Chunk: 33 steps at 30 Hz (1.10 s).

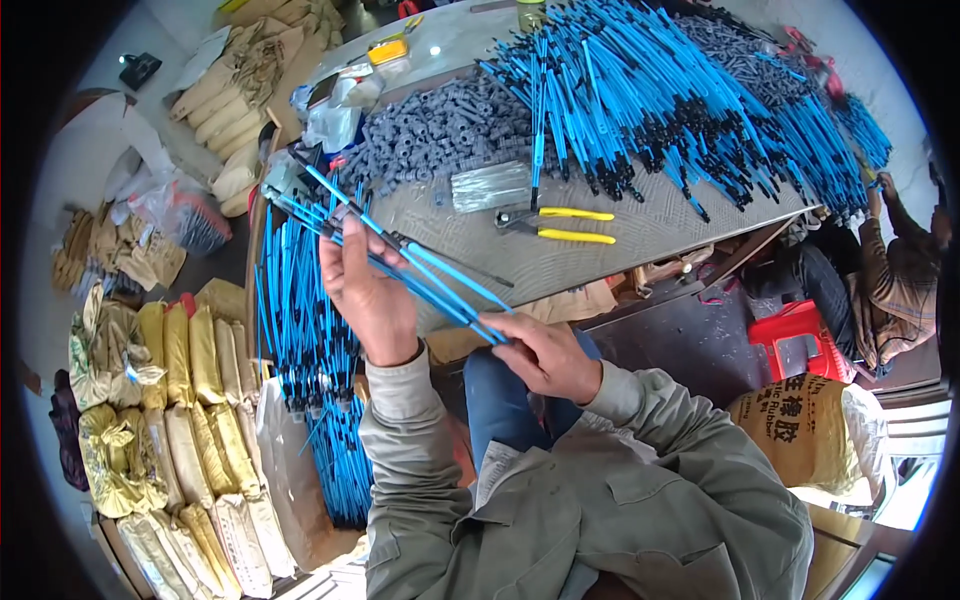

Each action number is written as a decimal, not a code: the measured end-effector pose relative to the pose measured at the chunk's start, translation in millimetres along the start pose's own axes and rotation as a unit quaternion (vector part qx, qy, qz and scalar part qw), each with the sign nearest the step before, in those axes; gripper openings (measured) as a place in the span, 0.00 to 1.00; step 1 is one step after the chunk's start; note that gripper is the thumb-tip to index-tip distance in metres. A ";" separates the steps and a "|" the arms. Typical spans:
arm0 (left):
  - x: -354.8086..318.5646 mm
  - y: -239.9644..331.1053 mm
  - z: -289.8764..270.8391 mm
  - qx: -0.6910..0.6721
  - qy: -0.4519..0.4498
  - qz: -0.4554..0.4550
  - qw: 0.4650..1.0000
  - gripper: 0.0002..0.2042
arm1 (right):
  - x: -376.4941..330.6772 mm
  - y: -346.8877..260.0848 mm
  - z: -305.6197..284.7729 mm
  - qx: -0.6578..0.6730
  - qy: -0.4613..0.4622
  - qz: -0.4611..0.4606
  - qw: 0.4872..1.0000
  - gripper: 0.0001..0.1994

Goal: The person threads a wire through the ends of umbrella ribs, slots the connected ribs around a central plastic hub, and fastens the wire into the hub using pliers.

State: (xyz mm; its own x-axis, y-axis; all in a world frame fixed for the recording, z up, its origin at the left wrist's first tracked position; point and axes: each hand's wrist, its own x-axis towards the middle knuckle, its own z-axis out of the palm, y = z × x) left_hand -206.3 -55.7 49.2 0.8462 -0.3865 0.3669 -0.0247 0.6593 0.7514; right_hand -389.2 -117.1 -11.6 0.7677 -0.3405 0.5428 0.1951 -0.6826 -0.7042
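Blue plastic rods (440, 275), roughly half a dozen in one bundle, gripped near the top by the left hand (368, 290) and pinched at the lower end by the right hand (545, 352), held slantwise over the table (640, 225) edge. Beyond, one pair of yellow-handled pliers (555, 225) (jaws leftward), two heaps: grey caps (440, 130), blue rods (650, 90) beyond counting.
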 end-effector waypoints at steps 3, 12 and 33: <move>11.4 1.5 -20.0 -0.145 -0.023 -0.094 0.985 0.10 | 20.1 9.6 -28.3 0.030 -0.166 0.055 0.984 0.15; -25.8 46.5 -19.2 -0.166 -0.123 -0.103 0.973 0.12 | 209.0 172.1 -109.5 -0.518 0.052 0.165 0.838 0.22; -7.8 24.0 -7.3 0.014 -0.060 -0.124 0.990 0.20 | 65.5 0.5 -66.7 0.143 0.235 0.049 0.960 0.08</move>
State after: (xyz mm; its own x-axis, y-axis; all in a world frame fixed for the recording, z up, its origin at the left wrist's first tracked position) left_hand -209.6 -32.1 60.3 0.7592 -0.6086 0.2308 0.1592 0.5174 0.8408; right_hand -379.5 -182.9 54.1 0.4444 -0.6941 0.5664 0.3474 -0.4492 -0.8231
